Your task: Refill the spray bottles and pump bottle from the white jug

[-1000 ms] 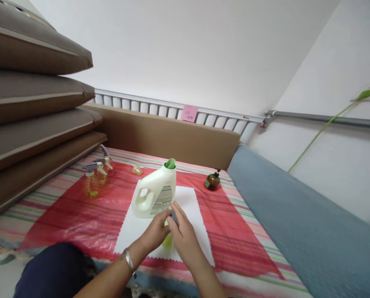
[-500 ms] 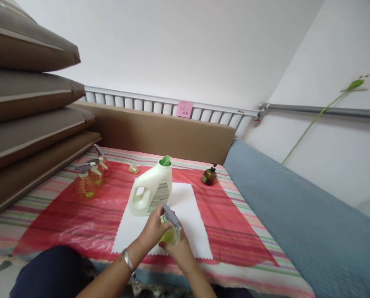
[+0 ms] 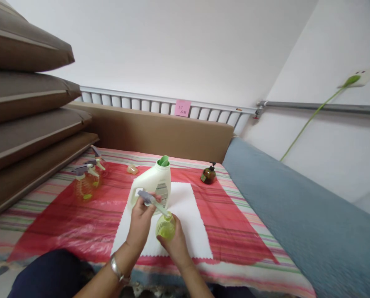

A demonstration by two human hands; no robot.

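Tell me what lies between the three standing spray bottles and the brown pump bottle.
In the head view: a small pale cup-like piece, the large white jug, and parts of the white mat and red sheet.

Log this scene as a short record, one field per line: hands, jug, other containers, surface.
left hand: holds the grey spray head, its pale stem reaching to the bottle's mouth
right hand: grips the yellow-green bottle
jug: pale, green at the mouth, standing on the white sheet
brown pump bottle: right of the jug
spray bottles: three, at the left
surface: white sheet over red sheet, on striped cloth
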